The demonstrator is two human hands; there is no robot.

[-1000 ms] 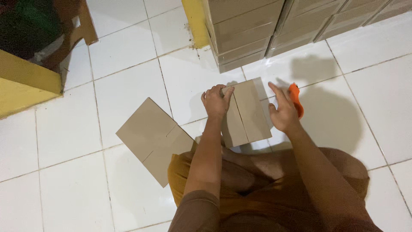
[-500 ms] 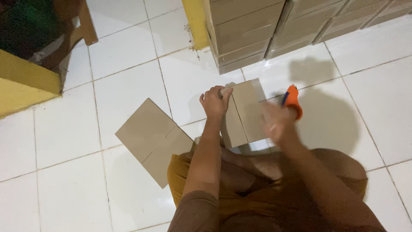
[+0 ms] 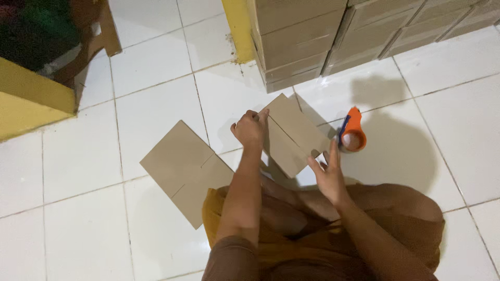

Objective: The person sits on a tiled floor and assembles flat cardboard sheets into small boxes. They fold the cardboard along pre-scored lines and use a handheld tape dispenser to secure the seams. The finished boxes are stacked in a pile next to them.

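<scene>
My left hand [image 3: 250, 130] grips the upper left edge of a small folded brown cardboard box [image 3: 295, 133], holding it up off the white tiled floor. My right hand [image 3: 327, 175] hovers open just below the box's lower right corner, fingers spread, holding nothing. An orange tape dispenser [image 3: 352, 133] stands on the floor right of the box, a short way above my right hand. A flat brown cardboard sheet [image 3: 186, 169] lies on the floor to the left of my left arm.
Stacks of brown cardboard boxes [image 3: 323, 36] line the far side. A yellow post [image 3: 237, 26] stands beside them. A yellow piece of furniture [image 3: 31, 99] sits at the far left. My folded legs in orange-brown cloth [image 3: 396, 218] fill the bottom of the view.
My right hand let go of the orange tape dispenser, which now stands on the floor, and dropped down toward the box's lower corner. My left hand kept its grip on the box.
</scene>
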